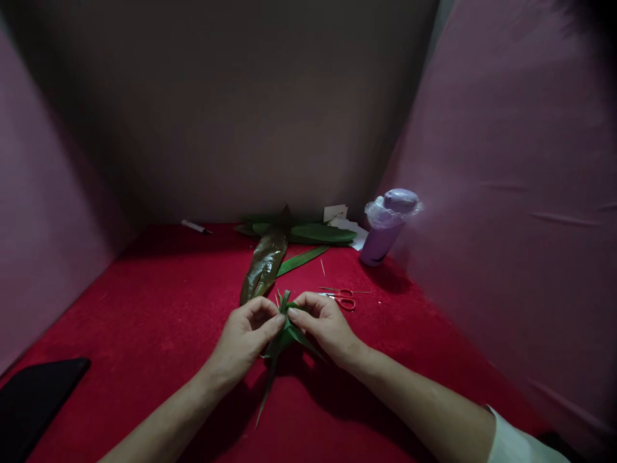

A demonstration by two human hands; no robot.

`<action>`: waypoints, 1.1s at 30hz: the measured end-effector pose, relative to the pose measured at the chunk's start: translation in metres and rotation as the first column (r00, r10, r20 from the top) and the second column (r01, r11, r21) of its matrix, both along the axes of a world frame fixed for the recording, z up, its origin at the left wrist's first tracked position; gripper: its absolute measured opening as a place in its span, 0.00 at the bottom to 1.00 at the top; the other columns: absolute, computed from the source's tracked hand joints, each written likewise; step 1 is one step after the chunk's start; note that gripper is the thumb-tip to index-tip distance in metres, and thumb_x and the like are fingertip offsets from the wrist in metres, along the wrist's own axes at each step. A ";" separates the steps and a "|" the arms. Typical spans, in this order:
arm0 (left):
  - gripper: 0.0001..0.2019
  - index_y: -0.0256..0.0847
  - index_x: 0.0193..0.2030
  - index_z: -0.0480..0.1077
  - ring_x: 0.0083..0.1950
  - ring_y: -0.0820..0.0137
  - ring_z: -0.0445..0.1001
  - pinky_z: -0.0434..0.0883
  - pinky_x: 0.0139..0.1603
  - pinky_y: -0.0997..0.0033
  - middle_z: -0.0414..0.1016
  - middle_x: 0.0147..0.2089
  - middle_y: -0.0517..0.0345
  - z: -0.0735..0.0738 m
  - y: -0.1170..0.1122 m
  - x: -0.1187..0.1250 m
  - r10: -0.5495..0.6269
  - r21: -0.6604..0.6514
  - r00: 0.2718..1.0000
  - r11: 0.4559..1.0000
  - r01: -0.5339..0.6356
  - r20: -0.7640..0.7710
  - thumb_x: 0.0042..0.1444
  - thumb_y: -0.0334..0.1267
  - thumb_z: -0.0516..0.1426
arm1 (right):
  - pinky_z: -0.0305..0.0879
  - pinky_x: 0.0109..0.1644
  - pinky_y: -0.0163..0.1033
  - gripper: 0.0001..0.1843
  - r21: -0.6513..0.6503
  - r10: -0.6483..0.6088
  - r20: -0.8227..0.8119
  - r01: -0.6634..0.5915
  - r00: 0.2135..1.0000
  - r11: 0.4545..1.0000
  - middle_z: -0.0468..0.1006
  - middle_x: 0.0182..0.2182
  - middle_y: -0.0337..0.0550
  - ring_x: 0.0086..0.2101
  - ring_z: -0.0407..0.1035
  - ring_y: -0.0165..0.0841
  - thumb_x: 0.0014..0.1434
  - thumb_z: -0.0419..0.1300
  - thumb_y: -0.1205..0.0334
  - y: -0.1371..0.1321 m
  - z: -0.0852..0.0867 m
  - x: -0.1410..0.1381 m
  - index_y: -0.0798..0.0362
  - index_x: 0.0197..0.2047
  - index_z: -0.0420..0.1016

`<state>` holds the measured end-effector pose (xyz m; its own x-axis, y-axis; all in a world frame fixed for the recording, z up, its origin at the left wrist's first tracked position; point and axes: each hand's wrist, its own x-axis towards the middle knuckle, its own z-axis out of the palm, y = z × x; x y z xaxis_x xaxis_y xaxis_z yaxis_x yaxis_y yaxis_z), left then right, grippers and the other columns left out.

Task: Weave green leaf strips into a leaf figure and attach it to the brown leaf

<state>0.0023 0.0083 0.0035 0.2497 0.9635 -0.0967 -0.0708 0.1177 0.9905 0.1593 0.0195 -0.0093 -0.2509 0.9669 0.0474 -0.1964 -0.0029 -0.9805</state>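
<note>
Between my two hands is a folded green leaf piece (284, 337), with a small loop at its top and narrow strips hanging below. My left hand (248, 331) pinches it from the left with thumb and forefinger. From the right, my right hand (325, 321) pinches the same piece near its top, the two thumbs almost touching. Just beyond my right hand lie scissors with red handles (346, 299). A broad brown-green glossy leaf (265, 262) lies behind my left hand. Next to it is a narrow green leaf strip (301, 260).
Long green leaves (322, 233) are piled at the back by white paper cards (336, 213). A purple cup (380, 244) with clear plastic stands at right. A pen-like white object (194, 226) lies back left. A black flat object (41, 399) sits front left on the red cloth (144, 334).
</note>
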 end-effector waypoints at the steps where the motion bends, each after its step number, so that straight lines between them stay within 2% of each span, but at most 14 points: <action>1: 0.10 0.39 0.27 0.65 0.20 0.76 0.66 0.62 0.21 0.77 0.69 0.21 0.64 0.000 0.000 0.000 0.002 -0.005 1.000 1.000 -0.002 -0.010 0.48 0.41 0.61 | 0.53 0.24 0.31 0.12 0.005 -0.001 0.000 0.001 1.000 1.000 0.65 0.18 0.32 0.20 0.57 0.23 0.47 0.64 0.56 0.000 0.000 0.000 0.55 0.25 0.67; 10: 0.11 0.37 0.23 0.67 0.20 0.77 0.66 0.61 0.19 0.80 0.72 0.20 0.62 0.007 -0.003 0.005 0.093 0.006 0.996 0.996 -0.093 -0.001 0.42 0.39 0.64 | 0.57 0.25 0.30 0.13 0.020 0.022 0.011 -0.023 1.000 1.000 0.66 0.17 0.33 0.19 0.59 0.23 0.49 0.63 0.55 0.000 0.001 0.000 0.55 0.24 0.67; 13: 0.11 0.38 0.26 0.66 0.23 0.75 0.70 0.66 0.24 0.78 0.73 0.22 0.62 0.007 -0.002 0.005 0.107 -0.001 0.992 0.994 -0.108 0.073 0.42 0.38 0.64 | 0.58 0.25 0.30 0.17 0.024 0.056 0.026 -0.057 0.998 0.998 0.68 0.20 0.35 0.20 0.61 0.23 0.52 0.60 0.50 0.002 0.001 0.001 0.57 0.24 0.68; 15: 0.12 0.39 0.30 0.67 0.23 0.75 0.71 0.68 0.25 0.77 0.73 0.24 0.64 0.008 0.001 0.003 0.150 -0.005 0.979 0.989 -0.151 0.135 0.41 0.38 0.65 | 0.59 0.24 0.29 0.21 -0.029 0.034 0.019 -0.034 0.999 0.999 0.70 0.22 0.39 0.22 0.64 0.24 0.55 0.55 0.45 0.009 0.004 0.001 0.57 0.27 0.70; 17: 0.16 0.40 0.37 0.67 0.22 0.75 0.70 0.68 0.24 0.77 0.72 0.24 0.66 0.011 0.006 -0.002 0.237 0.012 0.956 0.970 -0.243 0.172 0.41 0.38 0.65 | 0.61 0.23 0.30 0.23 -0.144 -0.055 0.028 0.058 0.998 0.988 0.71 0.22 0.40 0.22 0.66 0.25 0.55 0.54 0.44 0.022 0.009 0.001 0.58 0.30 0.70; 19: 0.21 0.39 0.42 0.67 0.22 0.76 0.70 0.68 0.24 0.78 0.71 0.24 0.67 0.014 0.012 -0.010 0.323 0.041 0.927 0.941 -0.337 0.190 0.40 0.38 0.65 | 0.64 0.22 0.31 0.17 -0.267 -0.102 0.128 0.134 0.986 0.954 0.72 0.23 0.41 0.21 0.68 0.26 0.54 0.59 0.51 0.042 0.017 -0.003 0.58 0.29 0.68; 23: 0.19 0.34 0.38 0.70 0.26 0.74 0.73 0.70 0.29 0.77 0.75 0.27 0.60 0.019 0.024 -0.027 0.424 0.060 0.878 0.893 -0.446 0.220 0.38 0.38 0.66 | 0.63 0.19 0.31 0.10 -0.310 -0.153 0.239 0.225 0.959 0.924 0.70 0.21 0.41 0.21 0.69 0.29 0.52 0.63 0.62 0.092 0.026 -0.020 0.59 0.30 0.67; 25: 0.17 0.35 0.37 0.69 0.26 0.73 0.74 0.71 0.30 0.75 0.76 0.27 0.60 0.020 0.029 -0.033 0.446 0.056 0.861 0.880 -0.472 0.244 0.40 0.38 0.65 | 0.67 0.24 0.34 0.11 -0.342 -0.164 0.314 0.272 0.935 0.899 0.73 0.27 0.46 0.26 0.71 0.31 0.54 0.62 0.62 0.114 0.023 -0.032 0.63 0.35 0.69; 27: 0.16 0.36 0.37 0.67 0.23 0.73 0.74 0.70 0.27 0.75 0.74 0.26 0.62 0.021 0.032 -0.035 0.455 0.055 0.849 0.873 -0.485 0.270 0.42 0.37 0.64 | 0.69 0.39 0.42 0.15 -0.371 -0.158 0.368 0.301 0.916 0.878 0.72 0.42 0.47 0.38 0.70 0.33 0.60 0.55 0.60 0.131 0.017 -0.043 0.59 0.47 0.67; 28: 0.15 0.37 0.37 0.66 0.22 0.73 0.73 0.70 0.26 0.75 0.74 0.25 0.64 0.022 0.033 -0.035 0.462 0.054 0.843 0.868 -0.493 0.277 0.42 0.37 0.63 | 0.68 0.43 0.45 0.16 -0.377 -0.156 0.382 0.307 0.911 0.874 0.70 0.45 0.49 0.41 0.69 0.35 0.60 0.55 0.60 0.136 0.015 -0.047 0.59 0.50 0.66; 30: 0.13 0.38 0.36 0.65 0.20 0.74 0.72 0.69 0.24 0.76 0.72 0.23 0.66 0.023 0.034 -0.035 0.474 0.047 0.836 0.862 -0.504 0.276 0.44 0.36 0.61 | 0.67 0.46 0.47 0.17 -0.370 -0.154 0.385 0.305 0.910 0.878 0.68 0.48 0.49 0.44 0.67 0.37 0.60 0.55 0.59 0.142 0.012 -0.050 0.57 0.51 0.65; 33: 0.10 0.39 0.34 0.62 0.19 0.75 0.71 0.68 0.23 0.76 0.71 0.22 0.68 0.026 0.034 -0.035 0.493 0.029 0.832 0.856 -0.516 0.255 0.44 0.35 0.60 | 0.68 0.43 0.45 0.16 -0.319 -0.153 0.339 0.266 0.928 0.910 0.70 0.46 0.48 0.41 0.68 0.35 0.60 0.55 0.60 0.138 0.014 -0.045 0.58 0.50 0.66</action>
<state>-0.0328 0.0421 0.0291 -0.2700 0.9629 -0.0015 -0.3215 -0.0887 0.9428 0.1147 0.1577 0.0047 0.0119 0.9361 -0.3515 0.0712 -0.3514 -0.9335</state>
